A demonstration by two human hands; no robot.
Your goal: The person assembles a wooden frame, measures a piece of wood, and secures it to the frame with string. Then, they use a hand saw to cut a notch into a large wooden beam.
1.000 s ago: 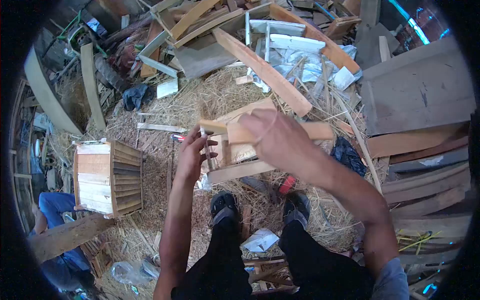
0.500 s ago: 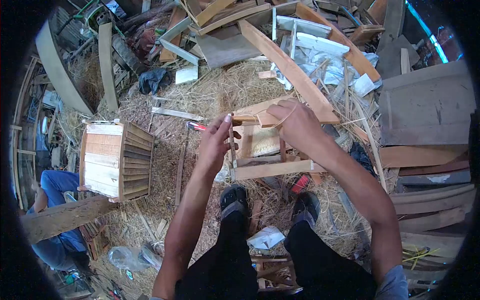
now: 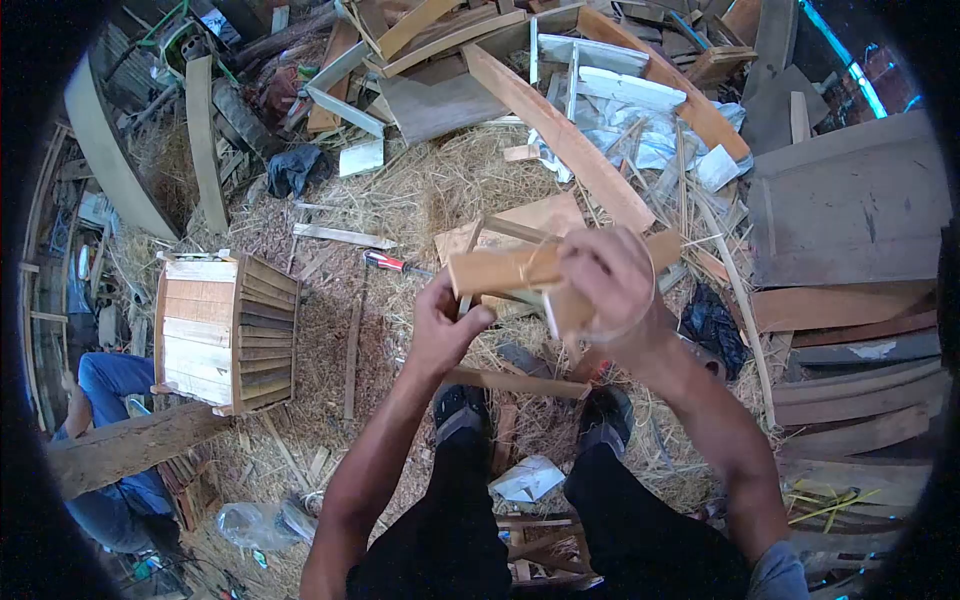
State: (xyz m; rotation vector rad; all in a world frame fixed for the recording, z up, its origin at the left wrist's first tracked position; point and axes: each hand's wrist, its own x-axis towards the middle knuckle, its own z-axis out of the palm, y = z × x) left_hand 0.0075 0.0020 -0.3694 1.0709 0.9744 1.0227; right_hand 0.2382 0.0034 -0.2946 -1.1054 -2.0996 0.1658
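- We see the right hand (image 3: 608,283) closed over the top bar of a small wooden frame (image 3: 500,270), fingers wrapped round it, with the frame held up off the ground in front of the person's knees
- The left hand (image 3: 445,328) is clamped on the frame's lower left corner, thumb across a thin upright slat (the fingertips behind it are hidden from us)
- The frame sits near the centre of the view, tilted, its top bar running from nine to three o'clock between the two hands
- At six o'clock from the hands we find two black shoes (image 3: 458,408) on straw, and a loose strip of wood (image 3: 520,383) lies just above them
- At ten o'clock, near the frame, a red-handled screwdriver (image 3: 385,262) lies on the straw
- At nine o'clock, well apart, a slatted wooden crate (image 3: 225,335) rests on its side
- At twelve o'clock a long plank (image 3: 560,135) slants across a heap of scrap boards
- At eight o'clock, by the edge, we make out another person's leg in blue jeans (image 3: 100,385)
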